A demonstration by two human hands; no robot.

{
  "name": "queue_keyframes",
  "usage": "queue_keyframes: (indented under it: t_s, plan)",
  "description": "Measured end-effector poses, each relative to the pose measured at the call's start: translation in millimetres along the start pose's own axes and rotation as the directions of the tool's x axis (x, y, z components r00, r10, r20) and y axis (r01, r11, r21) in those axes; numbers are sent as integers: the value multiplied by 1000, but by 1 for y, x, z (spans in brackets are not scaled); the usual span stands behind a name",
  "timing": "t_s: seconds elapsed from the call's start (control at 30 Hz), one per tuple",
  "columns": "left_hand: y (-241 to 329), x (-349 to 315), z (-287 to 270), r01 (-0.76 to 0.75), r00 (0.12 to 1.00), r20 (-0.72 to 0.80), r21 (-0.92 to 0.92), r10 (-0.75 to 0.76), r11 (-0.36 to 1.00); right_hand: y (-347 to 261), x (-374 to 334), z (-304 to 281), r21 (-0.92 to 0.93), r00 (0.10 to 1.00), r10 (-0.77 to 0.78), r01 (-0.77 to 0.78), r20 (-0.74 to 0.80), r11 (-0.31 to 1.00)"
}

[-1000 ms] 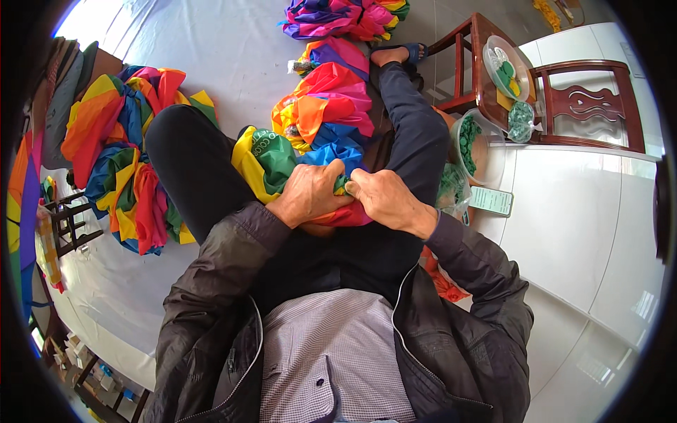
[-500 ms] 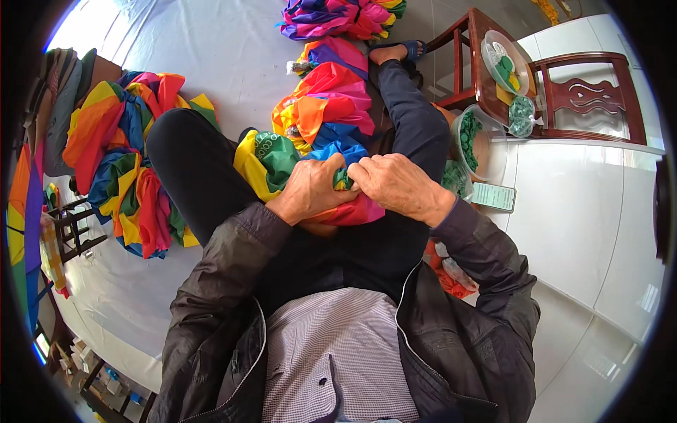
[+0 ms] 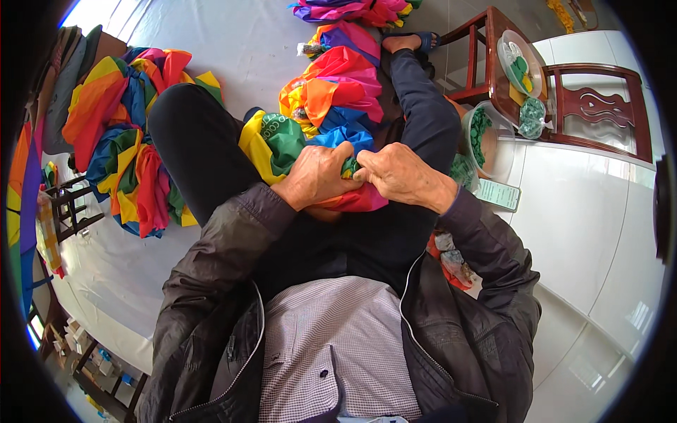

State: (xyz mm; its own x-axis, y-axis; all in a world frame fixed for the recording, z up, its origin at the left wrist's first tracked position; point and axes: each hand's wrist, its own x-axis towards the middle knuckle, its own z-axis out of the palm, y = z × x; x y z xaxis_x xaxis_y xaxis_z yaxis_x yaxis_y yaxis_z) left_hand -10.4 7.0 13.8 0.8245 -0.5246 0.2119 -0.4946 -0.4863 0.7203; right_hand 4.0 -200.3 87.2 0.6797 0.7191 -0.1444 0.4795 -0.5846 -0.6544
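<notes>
A bunched rainbow-coloured cloth [image 3: 283,143], with yellow, green, blue and red panels and pale print on the green, lies over my lap between my legs. My left hand [image 3: 317,175] is closed in a fist around its gathered part. A small green and yellow tuft [image 3: 350,167] pokes out beside the left thumb. Touching that tuft, my right hand [image 3: 403,176] is closed with its thumb and fingertips pinched together. Whatever sits between those fingertips is hidden or too small to name. More rainbow cloth [image 3: 338,88] lies bunched just beyond my hands.
At left a big pile of rainbow cloth [image 3: 120,148] lies beside my knee. To the right stand a tub of green pieces [image 3: 502,148], a phone-like flat device [image 3: 498,194] and a wooden chair [image 3: 482,63] bearing a plastic bowl [image 3: 534,65] and a bag of green pieces [image 3: 530,116].
Both hands stay together at the tuft, the right wrist a little more turned. The whole view has shifted slightly, so the surroundings sit a bit differently in the picture.
</notes>
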Motion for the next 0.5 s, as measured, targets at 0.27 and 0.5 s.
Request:
queue_keyframes:
  t_s: [0.27, 0.5]
  plan:
    - [-2, 1, 1, -19, 1000, 13, 36, 18, 999, -25, 7, -13, 404, 821, 473, -569, 319, 716]
    - [2, 9, -3, 34, 999, -38, -14, -34, 999, -1, -5, 7, -233, 985, -37, -3, -169, 973]
